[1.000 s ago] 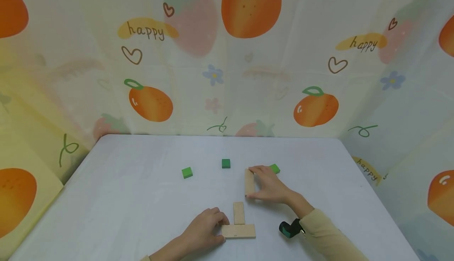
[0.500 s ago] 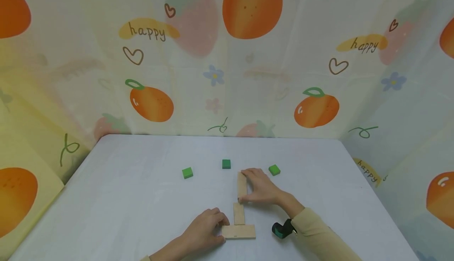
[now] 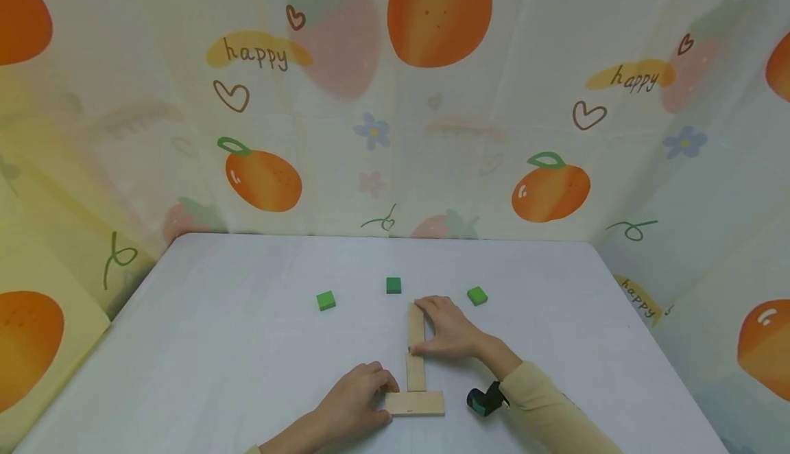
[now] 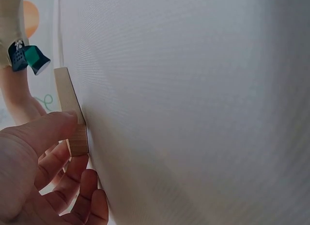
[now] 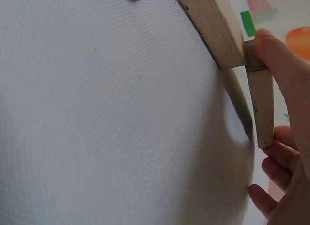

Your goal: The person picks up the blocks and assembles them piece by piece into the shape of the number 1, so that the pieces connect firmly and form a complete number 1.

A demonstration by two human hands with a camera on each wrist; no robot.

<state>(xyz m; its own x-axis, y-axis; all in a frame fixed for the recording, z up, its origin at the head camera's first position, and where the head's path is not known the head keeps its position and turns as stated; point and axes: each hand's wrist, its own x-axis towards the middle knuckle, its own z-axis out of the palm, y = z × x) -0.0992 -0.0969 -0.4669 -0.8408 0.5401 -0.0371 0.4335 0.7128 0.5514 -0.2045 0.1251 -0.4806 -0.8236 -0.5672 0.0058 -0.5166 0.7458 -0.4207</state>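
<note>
My left hand (image 3: 353, 399) pinches the left end of a flat wooden block (image 3: 417, 404) lying crosswise near me; in the left wrist view the thumb is on one long side of this block (image 4: 68, 92). A shorter-looking wooden block (image 3: 415, 373) points away from its middle, forming an upside-down T. Beyond that, my right hand (image 3: 453, 330) holds another wooden block (image 3: 416, 324) lengthwise, thumb at the near end and fingers at the far end. The held block (image 5: 261, 106) meets the middle block's (image 5: 210, 26) far end in the right wrist view, with a shadow beside it.
Three small green blocks lie in a loose arc farther back: one on the left (image 3: 326, 300), a darker one in the middle (image 3: 393, 285) and one on the right (image 3: 477, 295). The white table (image 3: 185, 344) ends at a fruit-printed curtain (image 3: 432, 166).
My right hand has carried its wooden block leftward and slightly nearer, from the right of the row into line with the middle block. The left hand keeps its place.
</note>
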